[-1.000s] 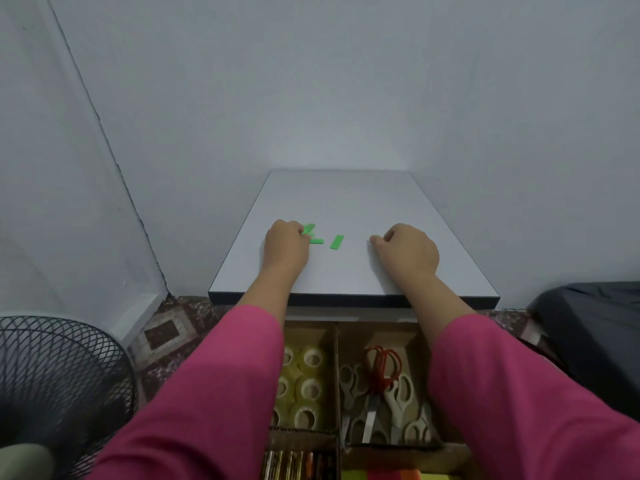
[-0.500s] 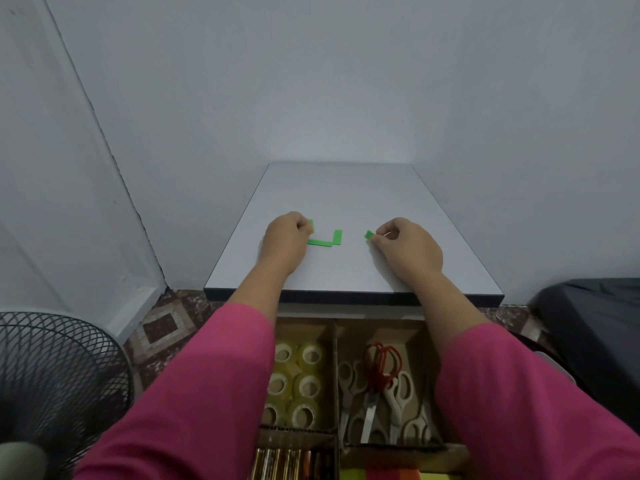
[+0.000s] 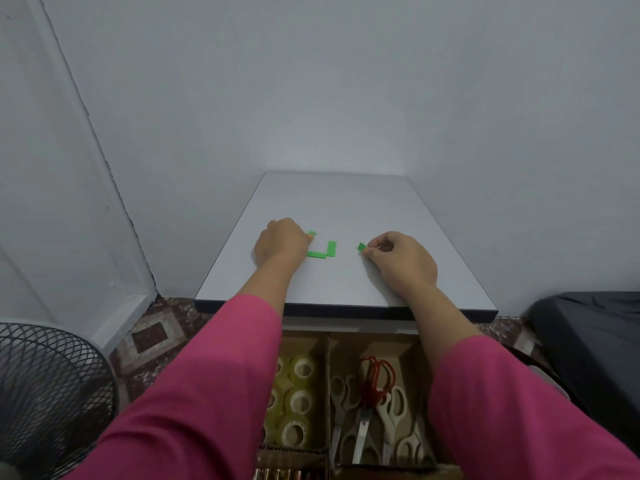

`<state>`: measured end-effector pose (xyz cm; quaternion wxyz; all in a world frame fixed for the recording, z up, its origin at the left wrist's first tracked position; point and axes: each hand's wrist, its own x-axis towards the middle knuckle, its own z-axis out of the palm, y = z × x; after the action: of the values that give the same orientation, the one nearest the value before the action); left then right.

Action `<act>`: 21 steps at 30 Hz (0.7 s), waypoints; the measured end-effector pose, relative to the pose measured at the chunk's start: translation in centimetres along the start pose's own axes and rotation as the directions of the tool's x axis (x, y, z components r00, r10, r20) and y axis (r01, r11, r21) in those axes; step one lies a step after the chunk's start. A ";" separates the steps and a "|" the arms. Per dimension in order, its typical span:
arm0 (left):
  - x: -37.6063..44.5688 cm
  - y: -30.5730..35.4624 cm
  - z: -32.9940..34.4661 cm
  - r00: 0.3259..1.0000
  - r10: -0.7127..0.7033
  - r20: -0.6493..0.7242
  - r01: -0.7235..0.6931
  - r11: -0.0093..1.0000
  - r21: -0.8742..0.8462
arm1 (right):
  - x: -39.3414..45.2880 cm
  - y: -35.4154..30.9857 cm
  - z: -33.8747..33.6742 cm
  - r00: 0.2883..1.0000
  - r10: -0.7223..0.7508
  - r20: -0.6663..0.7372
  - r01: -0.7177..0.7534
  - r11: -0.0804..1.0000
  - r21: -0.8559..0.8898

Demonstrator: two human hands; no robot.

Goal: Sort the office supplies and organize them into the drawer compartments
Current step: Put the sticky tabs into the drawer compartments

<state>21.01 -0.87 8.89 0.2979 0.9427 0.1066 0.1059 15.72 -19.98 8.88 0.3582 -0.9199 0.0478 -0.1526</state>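
Right hand pinches green tab | left hand curled on another green piece

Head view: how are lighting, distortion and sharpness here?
Head view: soft, even light, no glare on the tabletop; wide-angle bending of the wall lines at the left; hands and green strips fairly sharp; drawer dimmer, in shadow.

A pale grey wall fills the upper view from 10 to 2 o'clock. At 8 o'clock stands a black wire-mesh fan guard. Beside it, the patterned floor tile in brown and cream shows below the white skirting board. At 4 o'clock lies a dark grey cloth-covered object, its nature unclear.
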 end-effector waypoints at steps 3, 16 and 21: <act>0.1 0.1 -0.5 0.998 -0.015 0.055 0.019 0.998 -0.063 | 0.0 0.0 0.0 1.000 0.010 0.001 -0.010 1.000 0.006; 0.6 0.4 -1.1 0.990 -0.011 0.141 0.021 0.998 -0.067 | 0.2 0.1 -0.1 1.000 0.007 0.004 -0.008 1.000 0.019; 0.0 -0.8 -1.4 0.998 0.036 0.048 -0.014 0.919 -0.395 | 0.3 0.0 -0.1 1.000 0.010 0.008 -0.010 1.000 0.021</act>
<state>20.48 0.53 9.57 0.4829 0.8673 0.0630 0.1031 16.01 -20.12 8.99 0.3686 -0.9165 0.0494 -0.1475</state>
